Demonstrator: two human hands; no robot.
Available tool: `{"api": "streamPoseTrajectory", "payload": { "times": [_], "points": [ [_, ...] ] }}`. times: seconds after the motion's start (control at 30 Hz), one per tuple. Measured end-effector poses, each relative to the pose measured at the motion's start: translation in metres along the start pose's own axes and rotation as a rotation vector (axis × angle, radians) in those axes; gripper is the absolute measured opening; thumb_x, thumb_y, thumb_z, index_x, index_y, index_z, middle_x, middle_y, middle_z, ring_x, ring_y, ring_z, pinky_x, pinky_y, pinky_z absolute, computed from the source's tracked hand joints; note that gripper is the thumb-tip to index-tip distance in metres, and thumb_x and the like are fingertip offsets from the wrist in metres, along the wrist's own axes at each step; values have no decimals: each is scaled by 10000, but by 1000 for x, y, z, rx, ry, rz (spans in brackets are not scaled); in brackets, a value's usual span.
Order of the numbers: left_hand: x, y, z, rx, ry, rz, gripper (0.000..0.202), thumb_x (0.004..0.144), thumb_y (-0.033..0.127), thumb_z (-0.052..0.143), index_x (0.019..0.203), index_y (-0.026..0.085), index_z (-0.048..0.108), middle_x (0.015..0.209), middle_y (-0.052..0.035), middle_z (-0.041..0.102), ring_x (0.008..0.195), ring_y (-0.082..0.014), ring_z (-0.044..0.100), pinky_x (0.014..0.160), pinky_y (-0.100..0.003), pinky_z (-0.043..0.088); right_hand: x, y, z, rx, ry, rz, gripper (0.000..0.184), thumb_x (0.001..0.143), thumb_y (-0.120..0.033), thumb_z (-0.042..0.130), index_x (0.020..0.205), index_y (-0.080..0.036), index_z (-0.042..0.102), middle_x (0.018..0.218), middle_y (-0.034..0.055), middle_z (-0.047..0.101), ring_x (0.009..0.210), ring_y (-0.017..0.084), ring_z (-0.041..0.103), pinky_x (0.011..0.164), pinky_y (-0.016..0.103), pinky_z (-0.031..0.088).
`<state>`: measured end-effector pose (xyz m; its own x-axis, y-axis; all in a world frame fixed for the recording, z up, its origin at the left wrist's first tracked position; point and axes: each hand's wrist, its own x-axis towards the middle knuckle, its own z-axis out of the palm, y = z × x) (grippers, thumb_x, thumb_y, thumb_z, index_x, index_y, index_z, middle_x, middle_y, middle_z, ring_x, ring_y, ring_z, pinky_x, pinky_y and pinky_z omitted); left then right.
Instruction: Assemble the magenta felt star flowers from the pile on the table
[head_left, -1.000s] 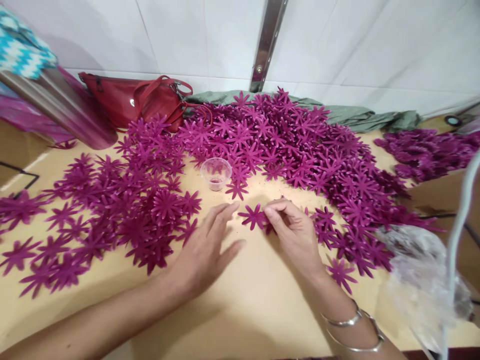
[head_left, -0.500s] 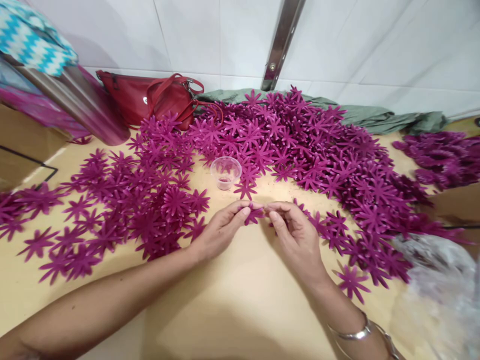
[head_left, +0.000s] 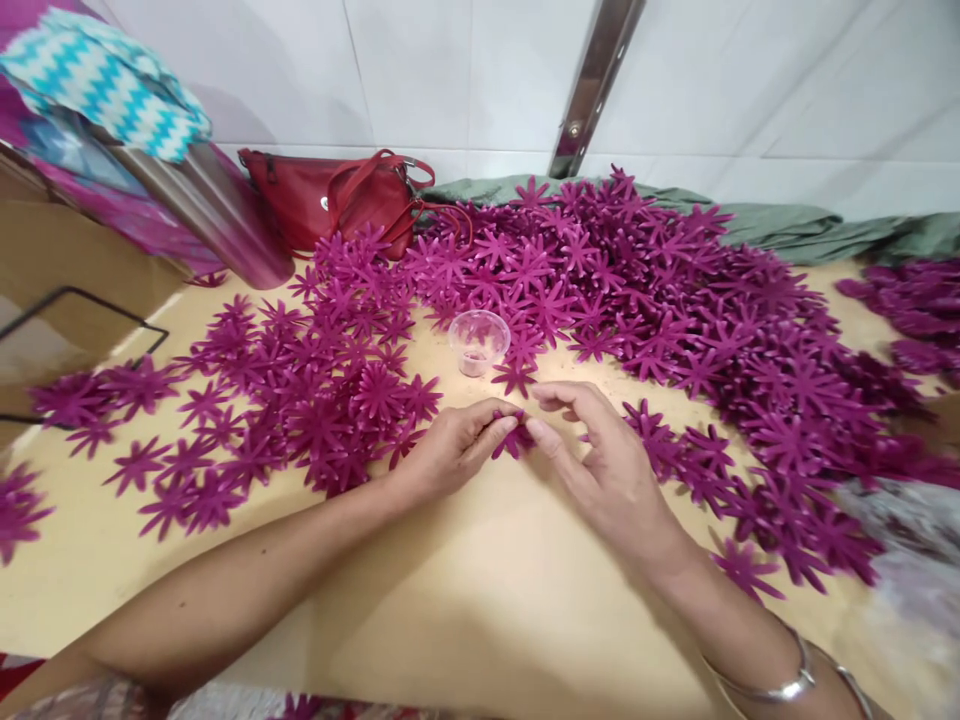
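Observation:
Between the thumb and index finger of my left hand (head_left: 457,445) is a small purple fabric flower (head_left: 513,438), partly covered by those fingers. My right hand (head_left: 604,460) is just to its right, thumb and index finger parted. The right thumb tip meets or nearly meets the flower's edge; I cannot tell which. Beyond the hands stands a small clear plastic cup (head_left: 480,343) with a little something dark at its bottom. One loose purple flower (head_left: 515,377) lies beside the cup.
Purple flowers form a big heap (head_left: 637,270) at the back and right, and a looser pile (head_left: 322,400) on the left. A red handbag (head_left: 300,200) and a metallic flask (head_left: 232,215) stand by the wall. A clear plastic bag (head_left: 911,590) lies at right.
My right thumb and index finger have spread apart from a pinch beside the flower. The left hand still pinches the flower. The whole view has shifted, so things sit further right.

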<state>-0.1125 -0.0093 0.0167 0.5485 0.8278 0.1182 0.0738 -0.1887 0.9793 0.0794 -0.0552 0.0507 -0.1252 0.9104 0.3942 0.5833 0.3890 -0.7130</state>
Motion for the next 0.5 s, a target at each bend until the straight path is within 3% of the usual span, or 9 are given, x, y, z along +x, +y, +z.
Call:
{"api": "streamPoseTrajectory", "payload": {
  "times": [0.1, 0.17, 0.27, 0.37, 0.5],
  "points": [
    [5, 1, 4, -300, 122, -85, 271, 966, 427, 698, 985, 162, 751, 874, -42, 725, 774, -148, 640, 750, -249, 508, 4, -2, 14, -75, -36, -164, 469, 1011, -416, 650, 1414, -201, 546, 1359, 161, 628, 1303, 304, 592, 1120, 507, 504],
    [8, 2, 9, -575, 162, -217, 250, 918, 394, 756, 993, 156, 763, 844, -29, 714, 744, -140, 627, 718, -239, 505, 0, 5, 25, -160, -71, -236, 593, 1003, -419, 656, 1509, -176, 464, 1448, 202, 569, 1383, 346, 525, 1158, 562, 473],
    [9, 2, 19, -886, 162, -395, 215, 876, 285, 779, 1036, 141, 774, 907, -52, 743, 812, -162, 670, 750, -249, 523, -12, 19, 37, -267, -48, -254, 612, 1026, -353, 607, 1564, -146, 401, 1476, 236, 533, 1406, 383, 480, 1156, 616, 462],
    [6, 2, 26, -969, 148, -390, 236, 883, 202, 751, 1112, 150, 775, 1120, -86, 767, 1067, -217, 695, 940, -293, 529, -18, 28, 38, -254, -44, -192, 584, 1029, -370, 595, 1552, -176, 422, 1481, 221, 527, 1391, 387, 481, 1142, 639, 466],
    [4, 1, 28, -987, 65, -352, 314, 991, 380, 671, 1210, 170, 753, 1165, -102, 771, 1168, -245, 686, 1033, -351, 518, -14, 30, 33, -187, -32, -155, 552, 1025, -333, 615, 1534, -213, 441, 1433, 195, 569, 1366, 363, 514, 1126, 615, 483]
  ]
}}
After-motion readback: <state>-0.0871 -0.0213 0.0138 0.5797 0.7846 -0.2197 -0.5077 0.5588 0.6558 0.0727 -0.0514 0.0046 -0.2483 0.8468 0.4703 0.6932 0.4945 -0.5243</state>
